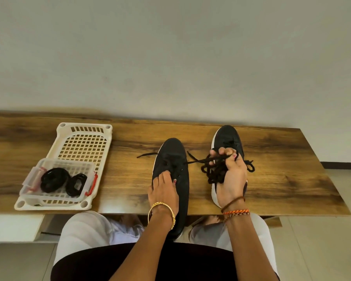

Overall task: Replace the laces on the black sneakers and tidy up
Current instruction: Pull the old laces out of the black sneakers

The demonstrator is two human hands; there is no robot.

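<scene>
Two black sneakers with white soles stand on the wooden table, toes pointing away from me. My left hand rests on the left sneaker, fingers at its eyelets and tongue. My right hand is raised over the right sneaker and grips a tangled bunch of black lace. One strand of that lace runs left to the left sneaker's eyelets, and a loose end lies on the table left of that shoe. Two coiled black laces sit in a clear box.
A white plastic basket tray lies at the table's left, with the clear red-latched box standing in its near end. A pale wall runs right behind the table. My knees are under the near edge. Tiled floor shows at the right.
</scene>
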